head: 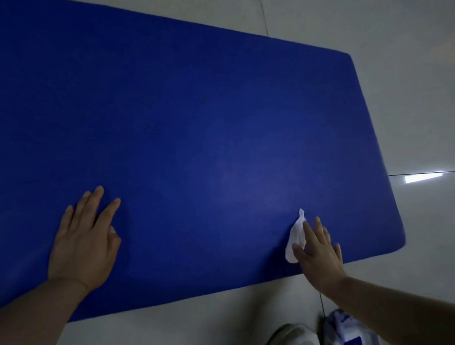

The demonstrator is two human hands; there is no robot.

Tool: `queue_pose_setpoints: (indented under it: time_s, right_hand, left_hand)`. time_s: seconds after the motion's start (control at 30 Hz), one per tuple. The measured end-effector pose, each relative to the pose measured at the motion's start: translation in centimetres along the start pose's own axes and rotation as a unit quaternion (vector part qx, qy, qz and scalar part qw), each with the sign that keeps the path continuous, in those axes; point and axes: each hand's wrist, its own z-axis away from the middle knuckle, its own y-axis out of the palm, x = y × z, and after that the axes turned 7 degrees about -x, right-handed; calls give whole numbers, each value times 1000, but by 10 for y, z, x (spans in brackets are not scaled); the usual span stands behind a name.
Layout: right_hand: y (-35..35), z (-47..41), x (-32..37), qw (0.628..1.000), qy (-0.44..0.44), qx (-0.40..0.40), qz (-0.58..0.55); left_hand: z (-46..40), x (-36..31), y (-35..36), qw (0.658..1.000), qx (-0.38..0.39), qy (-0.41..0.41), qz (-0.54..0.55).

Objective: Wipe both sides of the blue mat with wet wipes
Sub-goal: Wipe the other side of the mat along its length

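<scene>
My left hand [84, 243] lies flat on the mat [189, 134], fingers straight; my right hand [319, 252] presses the wipe [294, 238] down, fingers flat

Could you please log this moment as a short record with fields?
surface: blue mat lying flat on the tiled floor
left hand: flat on the mat, fingers straight
right hand: pressing a white wet wipe onto the mat near its right end
nearby: wipes pack and shoe on the floor

Both forearms are bare (no sleeves), with a white shoe [292, 341] below.
</scene>
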Motion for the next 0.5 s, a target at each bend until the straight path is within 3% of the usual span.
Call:
queue_pose_setpoints:
  time_s: [0.17,0.37,0.5]
  right_hand:
    - [8,7,-10,991,-92,-87,-34]
    - [60,-1,-7,987,-90,-128,-43]
    - [72,-6,-10,982,-78,-166,-42]
  left_hand:
    - [-1,-3,-3,1000,2,2,-24]
    - [-5,-38,-8,994,-7,-104,-21]
    - [-14,-80,-1,995,-46,-84,17]
